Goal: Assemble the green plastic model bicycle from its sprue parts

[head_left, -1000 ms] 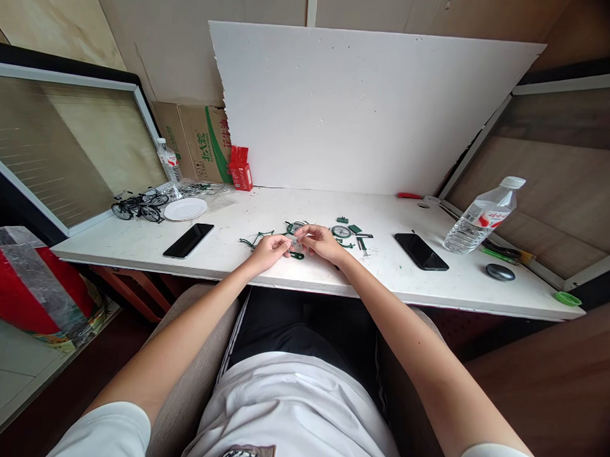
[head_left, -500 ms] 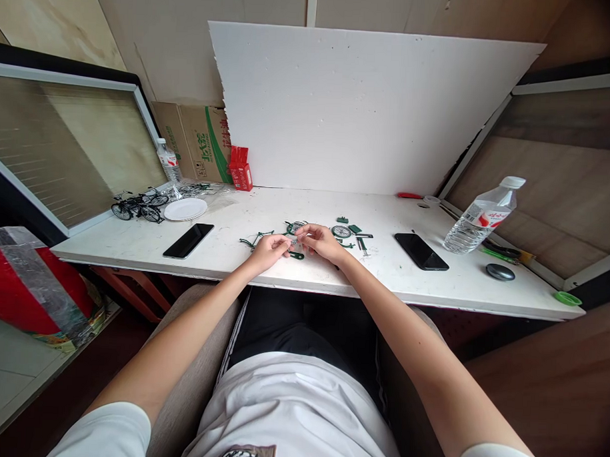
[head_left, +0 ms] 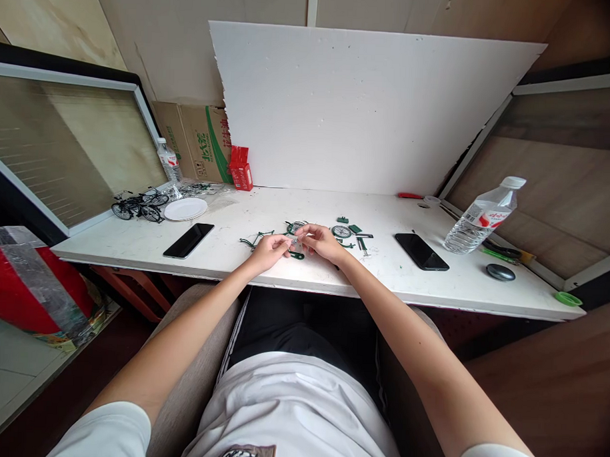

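- While two hands meet over the front of the white worktop [head_left: 378,278], the head view shows the left hand [head_left: 267,252] and the right hand [head_left: 320,242] very close together.
- The left hand's fingers are pinched on one small grey part [head_left: 294,241], which is between the two hands.
- The right hand's fingers bend in close to it, but I cannot tell if they grip it too.
- I count two toy wheels: a back wheel [head_left: 294,225], partly hidden behind the right hand, and a flat wheel [head_left: 341,232] lying near it.
- One green frame [head_left: 257,239] lies left of the hands, and one long green piece [head_left: 297,255] lies just below the fingers.
- Two phones are out: a left phone [head_left: 189,240] and a right phone [head_left: 421,251].
- Two clear bottles stand, a far bottle [head_left: 170,162] and a near bottle [head_left: 480,221].
- One red box [head_left: 242,169] is at the back. Black toy bikes [head_left: 140,206] overlap too much to count.
- Since half a second ago, both hands have stayed almost the same, and the wheels, phones and bottles are where they were.
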### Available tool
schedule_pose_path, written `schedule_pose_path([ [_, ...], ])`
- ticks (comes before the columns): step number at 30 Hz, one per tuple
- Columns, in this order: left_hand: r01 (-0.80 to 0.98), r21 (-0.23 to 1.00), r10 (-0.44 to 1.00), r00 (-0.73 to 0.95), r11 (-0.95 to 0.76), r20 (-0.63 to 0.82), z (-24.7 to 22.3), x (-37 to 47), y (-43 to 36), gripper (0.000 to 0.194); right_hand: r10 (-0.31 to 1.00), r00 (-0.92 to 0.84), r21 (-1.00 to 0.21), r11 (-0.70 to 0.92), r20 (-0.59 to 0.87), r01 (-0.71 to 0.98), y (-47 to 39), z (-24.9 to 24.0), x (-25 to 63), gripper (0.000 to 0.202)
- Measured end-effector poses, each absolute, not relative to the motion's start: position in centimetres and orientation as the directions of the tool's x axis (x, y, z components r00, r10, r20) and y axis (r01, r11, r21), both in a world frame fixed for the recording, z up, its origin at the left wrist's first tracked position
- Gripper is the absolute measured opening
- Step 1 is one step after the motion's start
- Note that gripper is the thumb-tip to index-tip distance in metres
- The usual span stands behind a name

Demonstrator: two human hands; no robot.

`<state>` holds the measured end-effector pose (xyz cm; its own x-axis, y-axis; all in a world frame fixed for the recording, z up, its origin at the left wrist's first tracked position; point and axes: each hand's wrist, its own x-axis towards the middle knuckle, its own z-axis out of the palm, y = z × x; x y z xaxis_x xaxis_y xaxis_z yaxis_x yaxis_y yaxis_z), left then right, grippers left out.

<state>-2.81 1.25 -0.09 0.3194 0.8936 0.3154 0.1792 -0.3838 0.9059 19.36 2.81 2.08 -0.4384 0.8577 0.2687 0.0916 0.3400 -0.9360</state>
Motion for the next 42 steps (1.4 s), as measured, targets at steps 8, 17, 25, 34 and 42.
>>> schedule_pose_path([
  [8,0.193,0.896,0.887,0.331,-0.399,0.323,-0.48,-2.97,1.55,0.049,0.856,-0.441,-0.939,0.336,0.268,0.081,2.73,2.10,19.35,0.028],
  [17,0.203,0.893,0.885,0.334,-0.403,0.324,-0.87,-3.15,1.74,0.051,0.855,-0.451,-0.942,0.325,0.257,0.078,2.69,2.07,19.38,0.029],
  [25,0.199,0.893,0.884,0.338,-0.403,0.324,-0.82,-3.13,1.81,0.049,0.852,-0.456,-0.943,0.325,0.258,0.072,2.68,2.08,19.44,0.027],
  [34,0.218,0.888,0.885,0.335,-0.406,0.322,-1.05,-3.17,1.89,0.048,0.855,-0.446,-0.938,0.335,0.263,0.088,2.81,1.94,19.37,0.027],
  [42,0.219,0.888,0.887,0.332,-0.404,0.322,-0.98,-3.12,1.86,0.051,0.854,-0.445,-0.931,0.348,0.269,0.107,2.94,1.81,19.41,0.026],
])
